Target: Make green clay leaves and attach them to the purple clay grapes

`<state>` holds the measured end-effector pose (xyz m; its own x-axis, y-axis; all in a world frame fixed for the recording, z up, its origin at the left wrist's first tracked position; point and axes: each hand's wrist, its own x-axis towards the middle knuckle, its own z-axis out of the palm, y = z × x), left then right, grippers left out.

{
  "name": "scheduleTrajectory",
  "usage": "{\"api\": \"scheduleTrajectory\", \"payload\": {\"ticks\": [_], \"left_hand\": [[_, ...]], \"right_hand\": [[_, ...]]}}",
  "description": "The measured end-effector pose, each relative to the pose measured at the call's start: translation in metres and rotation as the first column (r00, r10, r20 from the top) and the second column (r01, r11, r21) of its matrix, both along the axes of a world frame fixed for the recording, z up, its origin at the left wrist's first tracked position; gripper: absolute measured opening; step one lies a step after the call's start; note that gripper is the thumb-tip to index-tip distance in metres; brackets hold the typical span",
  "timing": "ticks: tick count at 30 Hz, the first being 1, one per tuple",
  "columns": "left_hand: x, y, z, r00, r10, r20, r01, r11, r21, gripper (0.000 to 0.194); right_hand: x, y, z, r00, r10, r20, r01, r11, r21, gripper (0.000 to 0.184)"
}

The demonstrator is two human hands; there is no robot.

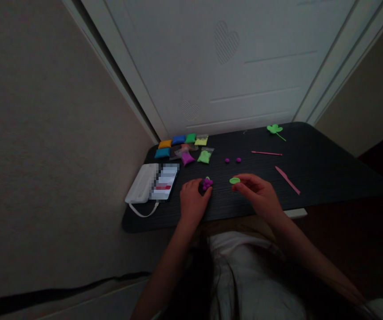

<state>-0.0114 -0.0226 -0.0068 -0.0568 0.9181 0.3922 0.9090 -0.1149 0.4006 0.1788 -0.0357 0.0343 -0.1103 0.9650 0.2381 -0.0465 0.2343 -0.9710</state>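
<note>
My left hand (193, 200) rests on the dark table, its thumb and fingers curved around a small cluster of purple clay balls (207, 184) with a bit of green at its top. To the right, my right hand (256, 192) pinches a flat, oval piece of light green clay (234, 181) between thumb and fingers, raised a little above the table. Two loose purple clay balls, a left one (227, 160) and a right one (238, 160), lie beyond the hands.
Clay packets, including a light green bag (205, 155) and a purple bag (187, 158), lie at the back left. A phone (169, 182) adjoins a white cabled box (142, 183). At right are a pink stick (266, 153), a pink knife (287, 180) and a green clover-shaped piece (274, 129).
</note>
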Motion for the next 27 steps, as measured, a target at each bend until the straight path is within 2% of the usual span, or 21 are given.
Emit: {"api": "scheduleTrajectory", "payload": {"ticks": [5, 11, 21, 27], "left_hand": [[0.000, 0.001, 0.001, 0.998, -0.024, 0.053, 0.022, 0.999, 0.031, 0.026], [0.001, 0.001, 0.001, 0.992, -0.030, 0.122, 0.029, 0.999, 0.014, 0.026], [0.003, 0.002, 0.002, 0.993, -0.033, 0.109, 0.035, 0.999, -0.017, 0.026], [0.005, 0.002, 0.009, 0.994, -0.062, 0.091, 0.062, 0.998, 0.005, 0.023]], "right_hand": [[0.000, 0.000, 0.000, 1.000, -0.001, 0.027, 0.000, 1.000, 0.002, 0.019], [0.002, 0.000, -0.009, 0.998, -0.019, 0.052, 0.020, 0.999, -0.032, 0.022], [0.003, 0.006, -0.022, 0.999, -0.025, 0.029, 0.028, 0.995, -0.097, 0.026], [0.004, 0.007, -0.028, 1.000, -0.022, 0.018, 0.024, 0.992, -0.122, 0.026]]}}
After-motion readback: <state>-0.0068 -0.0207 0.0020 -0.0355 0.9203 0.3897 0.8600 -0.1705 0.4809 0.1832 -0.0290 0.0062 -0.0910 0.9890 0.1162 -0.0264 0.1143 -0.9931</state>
